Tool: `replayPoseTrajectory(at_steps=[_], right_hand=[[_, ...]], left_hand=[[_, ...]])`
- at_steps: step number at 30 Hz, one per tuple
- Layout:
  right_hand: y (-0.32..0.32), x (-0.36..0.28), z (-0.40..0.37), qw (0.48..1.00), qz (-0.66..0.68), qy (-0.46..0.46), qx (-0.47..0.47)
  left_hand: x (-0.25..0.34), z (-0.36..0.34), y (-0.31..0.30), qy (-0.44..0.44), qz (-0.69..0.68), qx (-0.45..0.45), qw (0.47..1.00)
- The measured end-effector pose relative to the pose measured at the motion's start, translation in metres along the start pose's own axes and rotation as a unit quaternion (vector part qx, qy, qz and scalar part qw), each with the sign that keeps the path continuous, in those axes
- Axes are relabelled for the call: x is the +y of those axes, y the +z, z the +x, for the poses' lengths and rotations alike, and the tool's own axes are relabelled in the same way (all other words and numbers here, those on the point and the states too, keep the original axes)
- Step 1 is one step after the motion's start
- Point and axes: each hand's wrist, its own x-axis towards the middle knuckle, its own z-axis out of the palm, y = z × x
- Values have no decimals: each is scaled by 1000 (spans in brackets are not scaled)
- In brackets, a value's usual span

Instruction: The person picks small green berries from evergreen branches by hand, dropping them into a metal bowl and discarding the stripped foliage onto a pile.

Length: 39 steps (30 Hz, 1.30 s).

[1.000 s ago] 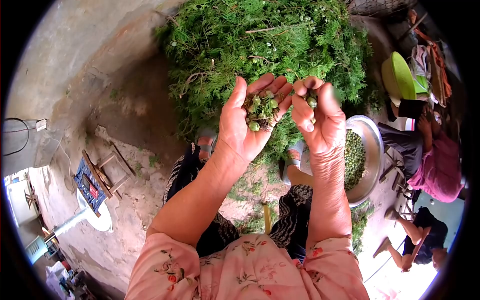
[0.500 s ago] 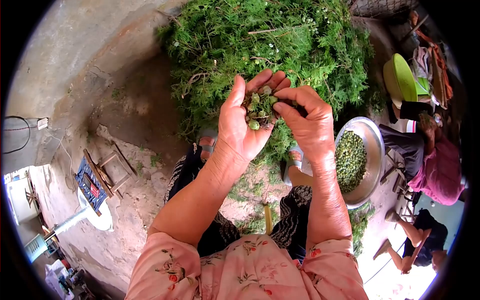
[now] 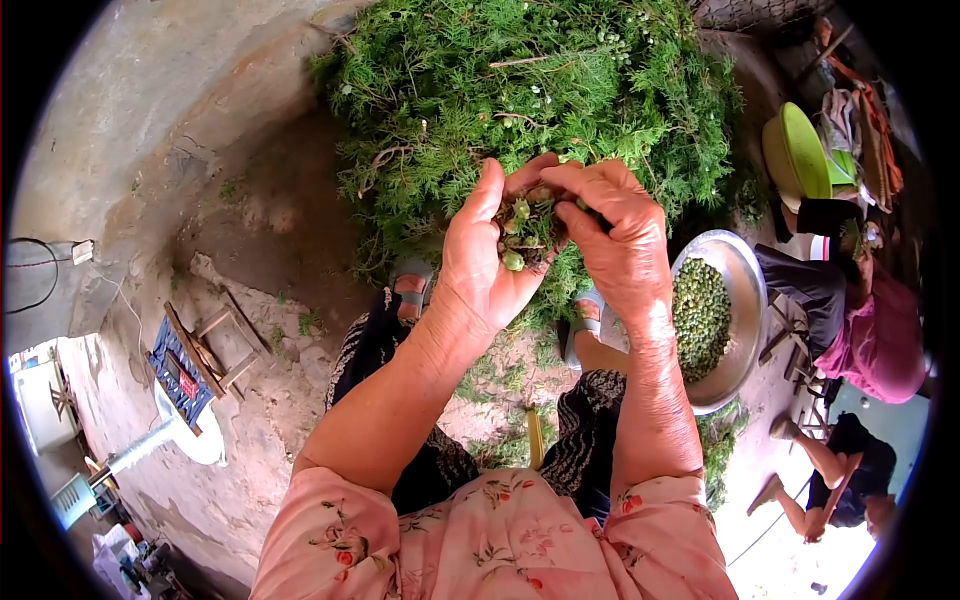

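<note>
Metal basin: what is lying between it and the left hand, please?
In the head view, the right hand comes between the left hand and the metal basin; lower, green sprigs and a sandalled foot show there.

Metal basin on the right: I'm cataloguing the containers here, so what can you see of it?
The metal basin is round, silvery and shiny, with a wide rim and sloping, smooth-looking inner wall. Small round green cones lie heaped in it, leaving much of the wall bare. It sits beside the cut evergreen branches. The right forearm hides part of its near-side edge; whether they touch, I cannot tell.
</note>
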Motion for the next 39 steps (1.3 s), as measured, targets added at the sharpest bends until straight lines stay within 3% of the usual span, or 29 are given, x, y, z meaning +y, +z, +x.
replayPoseTrajectory(at_steps=[4, 6, 8, 9, 11, 12, 16, 18, 21, 23, 25, 26, 28, 29, 31, 35, 36, 37, 39], right_hand=[[-5, 1, 0, 996, -76, -28, -42], [-6, 3, 0, 995, -82, -15, -57], [-6, 7, 0, 998, 51, 40, -12], [-6, 5, 0, 998, 50, 40, -11], [-9, -2, -1, 954, 244, 174, 20], [-16, -3, -2, 954, 207, 211, 42], [-56, 40, -12, 872, 369, 260, 189], [-93, 77, -24, 821, 413, 269, 288], [-162, 140, -55, 681, 475, 297, 472], [-200, 171, -81, 619, 479, 256, 567], [-218, 173, -106, 706, 409, 210, 539], [-236, 195, -120, 704, 407, 211, 542], [-273, 255, -148, 814, 227, 243, 476], [-277, 260, -151, 833, 143, 257, 468], [-284, 264, -152, 808, 126, 274, 506], [-271, 244, -120, 619, 365, 280, 637], [-256, 227, -106, 608, 386, 276, 636], [-235, 204, -90, 636, 393, 265, 609], [-181, 135, -62, 824, 364, 163, 403]], left_hand=[[-2, 0, -2, -10, 9, 35, 999], [-1, 1, -9, -22, -14, -23, 999], [-2, 1, -10, -20, -10, -7, 1000], [-3, 2, -10, -17, -5, 8, 1000], [-5, 0, -5, -11, -11, 43, 999], [-7, 0, -3, -5, -18, 78, 997], [-8, 6, -5, 9, -119, 149, 982], [-5, 5, -6, 12, -102, 129, 986], [-4, 7, -7, 17, -97, 121, 988], [-3, 8, -12, 5, -103, 112, 988], [-5, 8, -11, 3, -98, 103, 990], [-5, 7, -13, -6, -101, 83, 991], [-7, 7, -13, -8, -95, 84, 992], [-7, 7, -13, -7, -89, 84, 992], [-9, 8, -14, -3, -80, 76, 994], [-15, 6, 0, 4, -70, 72, 995], [-17, 7, 0, 13, -64, 59, 996], [-19, 8, -2, 19, -60, 44, 997], [-21, 9, -5, 11, -62, 9, 998]])
